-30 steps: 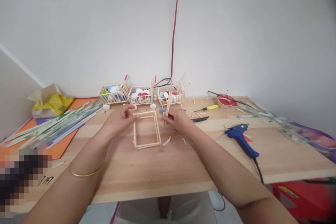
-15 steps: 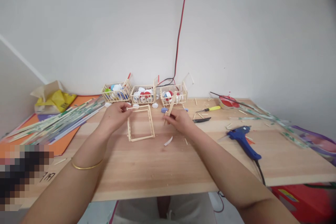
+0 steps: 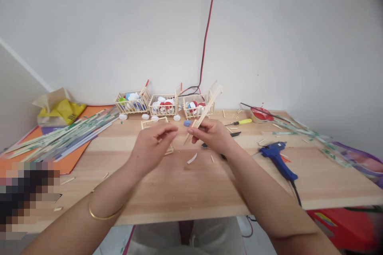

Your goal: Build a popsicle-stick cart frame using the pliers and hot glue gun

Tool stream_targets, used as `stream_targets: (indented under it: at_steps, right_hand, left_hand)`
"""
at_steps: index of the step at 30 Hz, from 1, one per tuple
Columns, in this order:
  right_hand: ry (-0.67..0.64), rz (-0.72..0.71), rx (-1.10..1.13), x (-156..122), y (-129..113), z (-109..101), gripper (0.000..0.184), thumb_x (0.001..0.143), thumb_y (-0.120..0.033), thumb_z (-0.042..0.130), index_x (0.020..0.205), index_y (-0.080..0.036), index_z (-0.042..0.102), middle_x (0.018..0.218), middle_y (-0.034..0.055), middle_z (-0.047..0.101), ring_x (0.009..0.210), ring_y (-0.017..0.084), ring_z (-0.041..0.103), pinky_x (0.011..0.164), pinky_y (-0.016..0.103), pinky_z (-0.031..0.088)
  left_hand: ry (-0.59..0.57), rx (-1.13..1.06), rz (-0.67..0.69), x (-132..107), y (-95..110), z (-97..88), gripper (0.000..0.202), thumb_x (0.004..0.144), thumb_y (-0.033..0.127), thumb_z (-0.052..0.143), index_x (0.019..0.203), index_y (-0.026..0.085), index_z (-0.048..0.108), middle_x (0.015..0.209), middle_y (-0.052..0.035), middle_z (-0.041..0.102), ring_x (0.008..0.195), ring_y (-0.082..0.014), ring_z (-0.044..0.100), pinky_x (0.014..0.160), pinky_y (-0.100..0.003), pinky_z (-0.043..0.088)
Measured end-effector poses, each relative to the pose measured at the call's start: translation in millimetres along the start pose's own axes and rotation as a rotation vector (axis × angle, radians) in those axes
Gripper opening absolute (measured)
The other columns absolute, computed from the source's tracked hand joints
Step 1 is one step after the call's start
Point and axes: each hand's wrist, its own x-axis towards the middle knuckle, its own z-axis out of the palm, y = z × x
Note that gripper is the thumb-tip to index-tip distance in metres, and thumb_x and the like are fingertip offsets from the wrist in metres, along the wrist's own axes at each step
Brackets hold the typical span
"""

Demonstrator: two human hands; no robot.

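Note:
My right hand (image 3: 214, 135) is closed round a small bundle of thin wooden sticks (image 3: 203, 114) that slants up and to the right. My left hand (image 3: 152, 145) hovers just left of the bundle's lower end, fingers curled with the fingertips together; I cannot see anything in them. A rectangular stick frame (image 3: 154, 121) lies flat on the wooden table (image 3: 179, 191) behind and partly under my left hand. A gold bangle circles my left wrist.
Three stick carts (image 3: 166, 104) filled with bottle caps stand by the wall. A blue glue gun (image 3: 277, 158) lies at the right, a yellow screwdriver (image 3: 242, 122) and red tape roll (image 3: 259, 114) behind it. Long green-printed sticks (image 3: 62, 137) and orange paper lie left. Stick scraps are scattered about.
My left hand let go of the frame's corner and moved right toward the bundle. My right hand lifted and tilted the sticks. The frame now lies farther left and back.

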Motion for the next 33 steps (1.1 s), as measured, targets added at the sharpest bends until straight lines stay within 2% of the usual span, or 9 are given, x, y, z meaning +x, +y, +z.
stream_targets:
  at_steps: [3,9,11,17,20,23,26,31,33]
  right_hand:
    - [-0.058,-0.064,-0.094,-3.8,-8.4,-7.5,0.025,0.082,-0.042,0.059,0.076,-0.019,0.066,0.062,0.0009,0.065,0.055,0.013,0.06,0.053,0.023,0.042]
    - [-0.015,-0.149,-0.424,12.8,24.8,-0.3,0.025,0.082,-0.03,0.06,0.062,-0.017,0.062,0.058,0.0015,0.062,0.056,0.012,0.053,0.056,0.023,0.035]
    - [-0.062,-0.11,-0.433,17.8,36.5,2.3,0.025,0.082,-0.028,0.061,0.059,-0.016,0.061,0.056,0.0012,0.062,0.054,0.012,0.052,0.054,0.023,0.034]
    - [0.117,-0.071,-0.309,17.3,36.8,-3.5,0.025,0.084,-0.037,0.058,0.072,-0.017,0.065,0.06,0.001,0.066,0.056,0.013,0.058,0.056,0.023,0.038]
    - [0.052,-0.043,-0.238,15.9,34.4,-1.5,0.024,0.083,-0.039,0.057,0.076,-0.017,0.066,0.06,0.0012,0.066,0.055,0.013,0.059,0.054,0.023,0.039]
    - [0.023,-0.012,-0.146,15.4,34.0,0.5,0.023,0.082,-0.038,0.058,0.078,-0.017,0.065,0.058,0.0006,0.064,0.054,0.014,0.06,0.053,0.022,0.04]
    - [0.004,0.001,-0.08,13.6,30.0,-3.5,0.021,0.081,-0.037,0.059,0.079,-0.016,0.065,0.056,-0.0002,0.063,0.054,0.013,0.061,0.054,0.022,0.042]
    - [-0.096,0.08,0.104,5.1,11.4,-17.2,0.027,0.079,-0.042,0.063,0.077,-0.015,0.065,0.056,-0.0004,0.062,0.053,0.011,0.06,0.053,0.021,0.044]
    - [-0.139,0.098,0.177,1.0,4.0,-20.3,0.029,0.077,-0.044,0.065,0.079,-0.015,0.065,0.055,-0.0011,0.061,0.051,0.01,0.058,0.051,0.02,0.044]
  left_hand:
    - [-0.08,-0.057,0.05,-10.3,10.2,13.3,0.021,0.086,0.025,0.051,0.101,0.02,0.064,0.097,-0.0032,0.07,0.086,-0.0154,0.063,0.076,-0.026,0.048]
    - [0.036,0.121,0.214,-19.2,9.4,21.5,0.016,0.089,0.024,0.046,0.097,0.02,0.06,0.095,-0.0049,0.067,0.088,-0.0164,0.061,0.079,-0.028,0.047]
    - [-0.103,0.201,0.245,-22.6,8.3,27.3,0.018,0.091,0.023,0.043,0.095,0.02,0.06,0.09,-0.0053,0.066,0.085,-0.0168,0.061,0.078,-0.029,0.047]
    - [-0.563,0.596,0.284,-27.7,0.3,56.4,0.025,0.081,0.006,0.044,0.099,0.014,0.06,0.096,-0.0123,0.062,0.083,-0.0228,0.061,0.075,-0.036,0.048]
    - [-0.636,0.701,0.316,-26.7,-6.1,63.6,0.023,0.076,0.002,0.045,0.09,0.011,0.062,0.088,-0.0134,0.063,0.081,-0.0252,0.06,0.071,-0.037,0.048]
    - [-0.68,0.598,0.389,-26.5,-8.5,61.5,0.019,0.084,0.013,0.046,0.076,0.014,0.063,0.076,-0.0106,0.062,0.073,-0.0231,0.06,0.068,-0.035,0.047]
    - [-0.607,0.372,0.389,-26.2,-3.6,53.3,0.032,0.091,0.028,0.041,0.072,0.014,0.064,0.077,-0.0096,0.063,0.074,-0.0207,0.059,0.07,-0.034,0.047]
    - [-0.157,-0.031,0.144,-24.5,7.1,38.5,0.021,0.091,0.027,0.044,0.102,0.017,0.058,0.101,-0.0089,0.063,0.09,-0.0171,0.06,0.081,-0.029,0.047]
    - [-0.074,-0.113,0.012,-24.9,8.9,35.2,0.023,0.088,0.032,0.049,0.106,0.019,0.057,0.097,-0.0062,0.065,0.084,-0.0159,0.061,0.076,-0.028,0.048]
